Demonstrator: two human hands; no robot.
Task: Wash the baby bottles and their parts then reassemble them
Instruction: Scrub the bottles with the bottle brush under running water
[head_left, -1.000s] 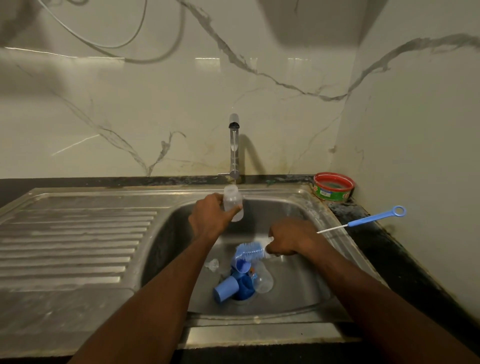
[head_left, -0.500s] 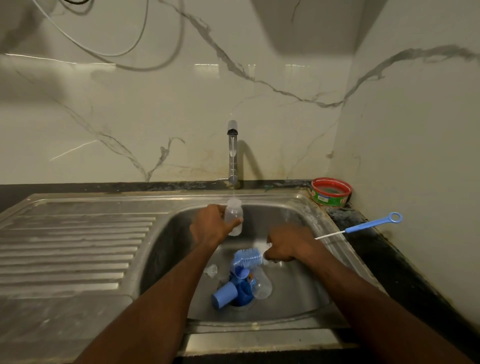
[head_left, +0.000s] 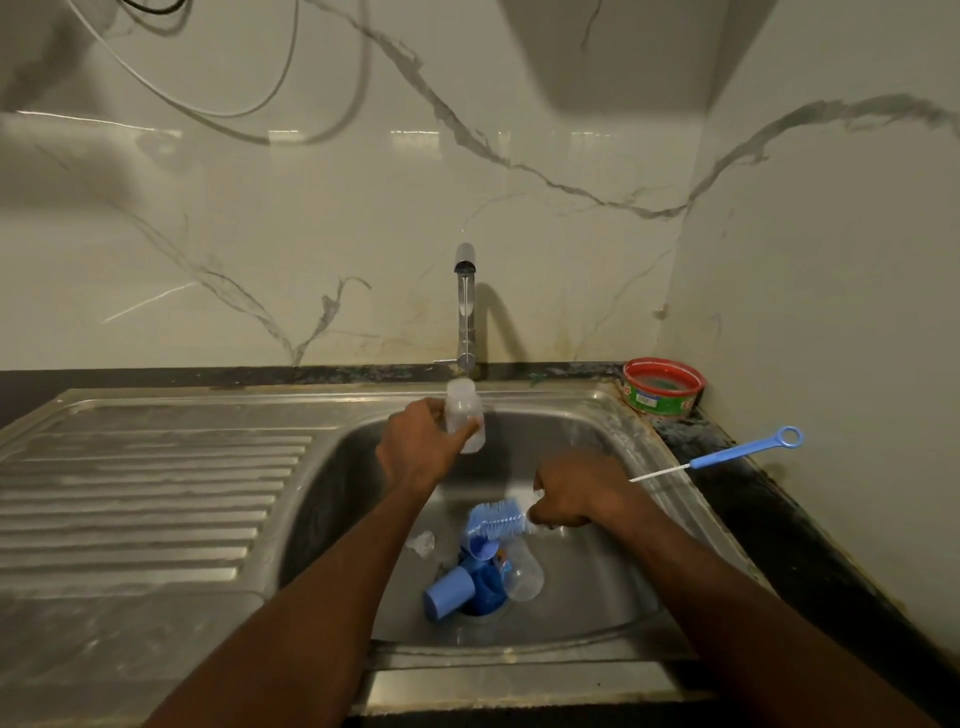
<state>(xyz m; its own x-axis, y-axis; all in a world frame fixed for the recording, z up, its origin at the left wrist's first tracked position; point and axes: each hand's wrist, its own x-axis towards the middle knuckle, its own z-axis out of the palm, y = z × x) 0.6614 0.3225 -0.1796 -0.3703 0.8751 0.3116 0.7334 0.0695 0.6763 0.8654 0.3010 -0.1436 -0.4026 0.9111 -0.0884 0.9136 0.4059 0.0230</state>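
Now the left hand grips a clear baby bottle, fingers and thumb curled round its body, and holds it upright under the spout of the tap, above the sink. The right hand is closed round the bottle brush; its blue bristle head points left, and the blue handle with a ring sticks out to the right over the counter. On the sink bottom, at the drain, lie a blue cap, other blue parts and a second clear bottle on its side. A red tub stands in the corner.
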